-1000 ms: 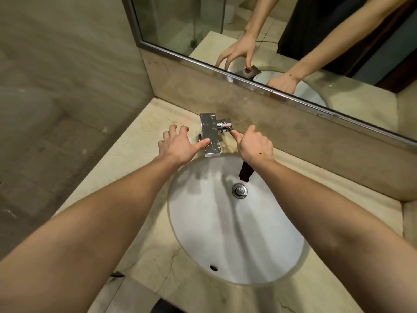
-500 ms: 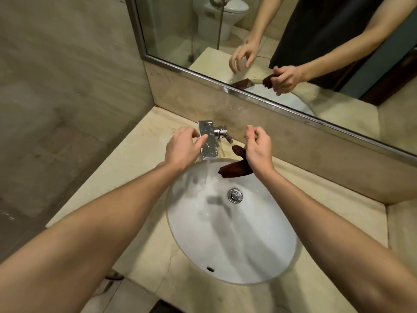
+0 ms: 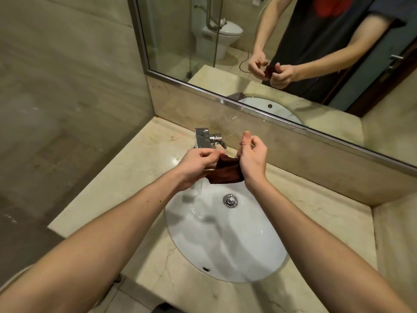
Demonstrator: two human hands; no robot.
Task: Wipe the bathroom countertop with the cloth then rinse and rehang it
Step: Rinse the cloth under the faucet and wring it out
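Dark brown, crumpled and small, the terry cloth hangs in the air between both hands, above the back rim of the white oval ceramic basin and just in front of the tap. The left hand pinches the cloth's upper left edge between thumb and fingertips, its fingers curled in close together. The right hand grips the cloth's right side low in the palm; its thumb and forefinger stand up above the fabric, with the other fingers folded narrowly inward. Most of the cloth sags below the two grips in a loose fold.

Behind the hands stands the square chrome faucet, its short lever handle sticking out to the right. No stream shows under the spout, though glints lie on the basin's inner wall. The round chrome drain plug sits in the bowl, below the cloth and nearer the camera. A small overflow hole marks the near wall. The basin is set under the cream marble countertop, which runs back to a low marble upstand.

Above that, the metal-framed wall mirror reflects both hands with the cloth between them, a dark shirt, a white toilet and a glass partition.
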